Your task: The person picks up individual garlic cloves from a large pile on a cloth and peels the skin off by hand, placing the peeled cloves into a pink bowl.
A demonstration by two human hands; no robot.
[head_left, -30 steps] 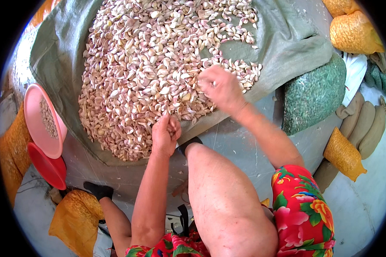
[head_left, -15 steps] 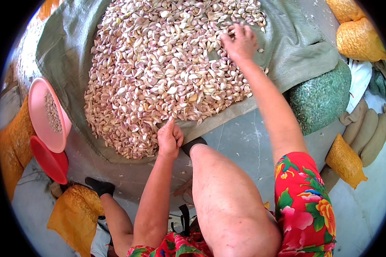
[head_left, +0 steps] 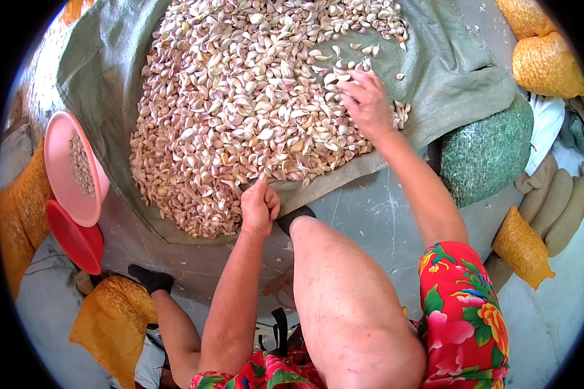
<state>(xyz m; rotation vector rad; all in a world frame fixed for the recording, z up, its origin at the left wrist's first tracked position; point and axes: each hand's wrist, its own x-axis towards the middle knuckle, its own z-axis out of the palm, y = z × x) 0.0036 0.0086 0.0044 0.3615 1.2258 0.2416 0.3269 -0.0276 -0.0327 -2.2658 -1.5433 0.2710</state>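
Observation:
A wide heap of garlic cloves (head_left: 227,117), white to purplish, lies spread on a grey-green woven sheet (head_left: 444,81). My right hand (head_left: 370,107) is at the heap's right side, its fingers outstretched and slightly bent against the loose cloves, thumb apart. A bare patch of sheet shows just beyond it. My left hand (head_left: 259,209) is closed at the heap's near edge, thumb on top and pointing at the cloves. Whatever its curled fingers may hold is hidden.
A pink basin (head_left: 57,165) with small cloves in it tilts at the left, above a red basin (head_left: 74,240). Orange mesh sacks (head_left: 113,318) lie around both sides. A full green mesh sack (head_left: 486,152) sits beside the sheet's right corner. My bent knee (head_left: 344,285) rises between my arms.
My right hand has drawn nearer to me, uncovering more of the sheet behind it. Some cloves have shifted near it. My left hand stays closed in nearly the same place.

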